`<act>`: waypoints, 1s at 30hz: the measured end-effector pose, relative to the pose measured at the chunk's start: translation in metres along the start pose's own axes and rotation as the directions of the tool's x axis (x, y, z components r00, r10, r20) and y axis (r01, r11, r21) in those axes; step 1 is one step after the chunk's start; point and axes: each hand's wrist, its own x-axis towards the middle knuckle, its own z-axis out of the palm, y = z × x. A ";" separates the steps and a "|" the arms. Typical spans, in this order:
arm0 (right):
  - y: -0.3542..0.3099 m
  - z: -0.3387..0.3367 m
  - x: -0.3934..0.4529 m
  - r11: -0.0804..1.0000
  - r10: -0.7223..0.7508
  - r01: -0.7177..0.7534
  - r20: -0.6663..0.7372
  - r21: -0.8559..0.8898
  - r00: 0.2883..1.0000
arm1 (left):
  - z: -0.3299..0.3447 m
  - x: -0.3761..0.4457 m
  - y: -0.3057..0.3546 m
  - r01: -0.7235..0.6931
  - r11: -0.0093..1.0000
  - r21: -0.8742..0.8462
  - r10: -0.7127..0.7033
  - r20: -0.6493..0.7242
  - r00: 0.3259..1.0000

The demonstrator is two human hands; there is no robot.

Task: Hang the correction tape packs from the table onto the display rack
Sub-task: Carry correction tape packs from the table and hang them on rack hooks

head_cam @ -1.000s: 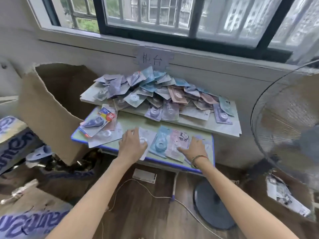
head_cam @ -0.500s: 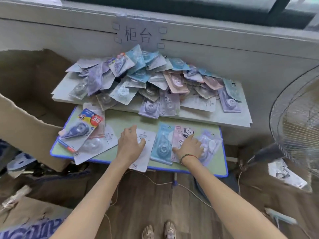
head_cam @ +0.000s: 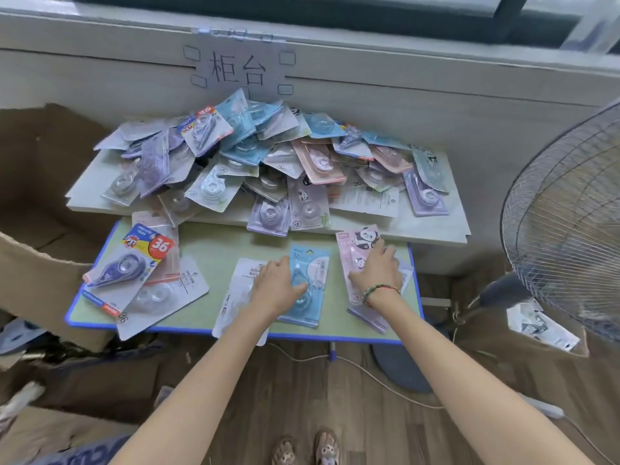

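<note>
**Fingers down on two packs, nothing lifted yet**

Fingers first: the left hand [head_cam: 278,286] lies mostly flat with its fingers together, straddling a white pack [head_cam: 240,290] and a light blue pack [head_cam: 310,280], thumb out over the blue one's blister. The right hand [head_cam: 377,271] has its fingers loosely spread and pressing a pink panda pack [head_cam: 355,250] that sits on a lilac pack [head_cam: 372,318] peeking out under the wrist. I can't tell if either hand has a fingertip under a card edge yet. Looks like pressing, not pinching.

Biggest to smallest around them: beyond the fingertips, a white shelf board [head_cam: 436,229] carries a huge heap of packs [head_cam: 261,156], some overhanging its front edge. Off to the right of the right hand stands a floor fan [head_cam: 567,209]. Under both palms is the small green table [head_cam: 214,253] with the blue rim. Left of the left hand there's a short stack topped by a blue-and-yellow "36" pack [head_cam: 129,266]. No display rack in view at all.

What could go wrong, my guess: these cards are slick and stacked, so lifting the panda one may drag the lilac one off the near edge onto the floor. The white pack already hangs over that edge, so a nudge from the left wrist could tip it. Reaching further risks bumping the overhanging heap and starting a slide.
</note>
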 end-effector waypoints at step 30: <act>0.041 0.015 -0.004 0.997 0.075 -0.078 0.117 0.020 0.990 | 0.045 0.014 0.046 0.138 0.990 0.020 -0.136 -0.104 0.985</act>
